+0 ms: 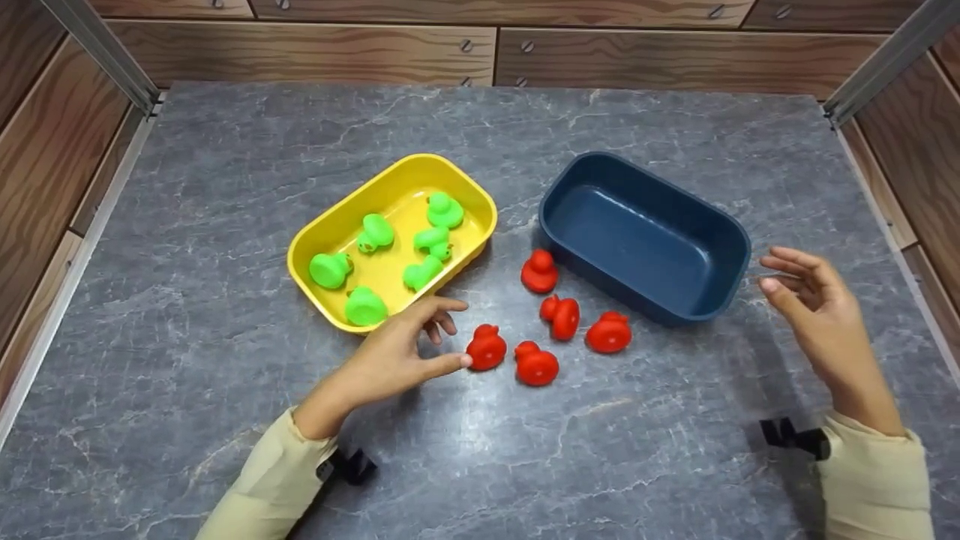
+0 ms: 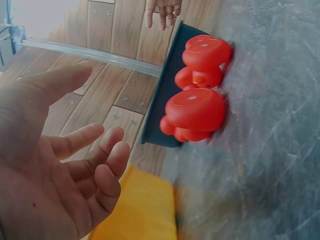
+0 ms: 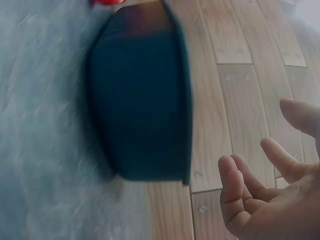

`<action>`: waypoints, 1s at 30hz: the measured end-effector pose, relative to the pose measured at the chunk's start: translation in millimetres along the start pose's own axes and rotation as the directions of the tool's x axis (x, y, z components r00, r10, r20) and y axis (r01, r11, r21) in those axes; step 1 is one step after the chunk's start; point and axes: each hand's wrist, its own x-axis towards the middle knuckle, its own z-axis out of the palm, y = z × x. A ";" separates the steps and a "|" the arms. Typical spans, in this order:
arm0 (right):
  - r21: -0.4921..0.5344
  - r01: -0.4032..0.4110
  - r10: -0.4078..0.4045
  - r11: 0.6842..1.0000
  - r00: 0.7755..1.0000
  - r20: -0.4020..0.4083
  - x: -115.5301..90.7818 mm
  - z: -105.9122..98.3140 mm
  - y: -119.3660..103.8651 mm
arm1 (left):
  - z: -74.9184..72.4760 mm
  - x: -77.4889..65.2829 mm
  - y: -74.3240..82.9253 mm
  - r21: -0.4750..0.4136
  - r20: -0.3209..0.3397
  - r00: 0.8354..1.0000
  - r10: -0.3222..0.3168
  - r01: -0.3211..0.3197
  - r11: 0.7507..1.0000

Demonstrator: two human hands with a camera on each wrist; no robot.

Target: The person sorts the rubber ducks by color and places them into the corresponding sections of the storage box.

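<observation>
My left hand [image 1: 401, 352] hovers near the front corner of the yellow bin [image 1: 296, 251], its thumb tip close beside a red rubber duck [image 1: 486, 348]. In the left wrist view its palm shows bare, with thumb and fingers spread loosely apart. Several red ducks lie on the table between the two bins, among them a red duck [image 1: 540, 271] near the navy bin [image 1: 637, 247]. Several green ducks, such as the green duck [image 1: 445, 210], lie inside the yellow bin. My right hand [image 1: 821, 315] is held right of the navy bin, fingers loosely bent around nothing.
The grey marble-look table [image 1: 225, 150] carries both bins, set at opposite slants. Wood-plank panels [image 1: 315, 52] with metal posts [image 1: 885, 60] enclose its back and sides. The navy bin's inside shows only its bare floor.
</observation>
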 end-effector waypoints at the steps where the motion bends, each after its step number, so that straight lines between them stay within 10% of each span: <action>1: -0.028 -0.007 0.007 1.000 1.000 -0.006 0.5 -1.2 2.2 | 1.4 1.5 -1.4 0.005 0.001 1.000 0.002 -0.002 1.000; 12: -0.387 -0.100 0.122 0.917 0.992 0.032 5.6 -6.4 18.2 | 12.6 16.1 -12.6 0.015 0.016 1.000 -0.020 0.020 1.000; 30: -0.384 -0.173 0.237 0.907 0.964 0.124 8.6 0.7 23.7 | 25.4 20.9 -23.3 0.009 0.030 0.999 -0.019 0.019 1.000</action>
